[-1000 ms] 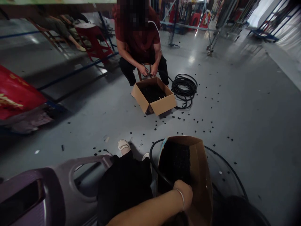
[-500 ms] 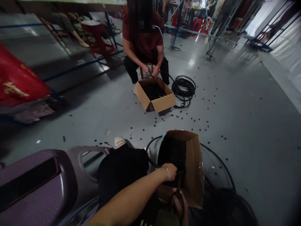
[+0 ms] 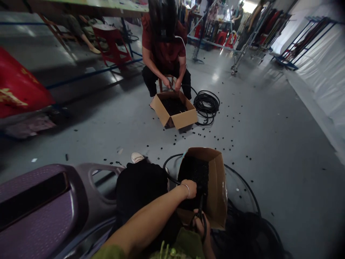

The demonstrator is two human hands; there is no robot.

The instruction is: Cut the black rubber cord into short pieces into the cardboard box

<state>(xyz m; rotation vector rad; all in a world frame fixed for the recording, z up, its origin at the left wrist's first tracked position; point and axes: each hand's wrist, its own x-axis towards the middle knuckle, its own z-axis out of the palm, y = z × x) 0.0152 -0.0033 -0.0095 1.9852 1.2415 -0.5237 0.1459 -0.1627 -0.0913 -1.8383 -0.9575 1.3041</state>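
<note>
My left hand (image 3: pixel 191 189), with a bracelet at the wrist, is closed on a black hose (image 3: pixel 169 176) over a cardboard box (image 3: pixel 219 194). The hose loops in from the box's left side. Just below, my right hand (image 3: pixel 199 225) grips dark-handled scissors (image 3: pixel 201 212), their blades pointing up toward my left hand. The blade tips and the hose end are hard to make out against the dark contents. Many small black cut pieces (image 3: pixel 198 171) lie inside the box.
A co-worker (image 3: pixel 165 54) sits opposite, both hands over another cardboard box (image 3: pixel 185 118). Beside it lies a coil of black hose (image 3: pixel 207 104). Black bits are scattered on the floor. A purple plastic stool (image 3: pixel 45 208) stands at my left, and dark hose (image 3: pixel 250 230) lies at lower right.
The view has shifted slightly, so most things sit a little further left. My left hand still grips the hose, and my right hand still holds the scissors near it.
</note>
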